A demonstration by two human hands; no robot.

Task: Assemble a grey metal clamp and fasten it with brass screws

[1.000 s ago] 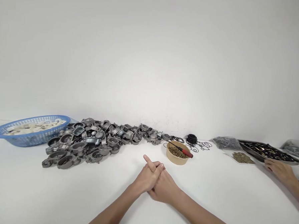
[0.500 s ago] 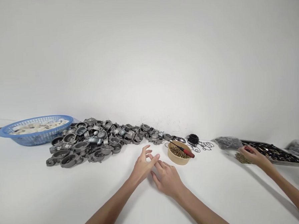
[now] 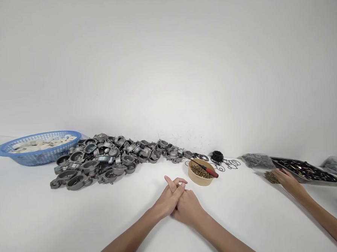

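Over the white table my left hand [image 3: 167, 200] lies across my right hand [image 3: 189, 207], and the two touch. My left hand's fingers are apart, one pointing up and forward, and nothing is seen in them. My right hand is closed with bent knuckles; its fingertips are partly hidden behind the left, and no object shows in it. Just beyond them stands a round tan bowl [image 3: 202, 181] of small brass-coloured screws [image 3: 199, 171]. A screwdriver with a red and black handle [image 3: 212, 172] rests across the bowl.
Grey metal housings [image 3: 90, 167] are heaped left, beside a blue basket [image 3: 42, 155] of whitish parts. Black rubber rings [image 3: 217, 156] lie behind the bowl. At right, another person's hand [image 3: 287, 180] touches a screw pile [image 3: 271, 177] near a tray of black parts [image 3: 306, 169].
My hands have come closer together, the left now over the right, whose fingers have bent in. The other person's hand has lowered to the screw pile.
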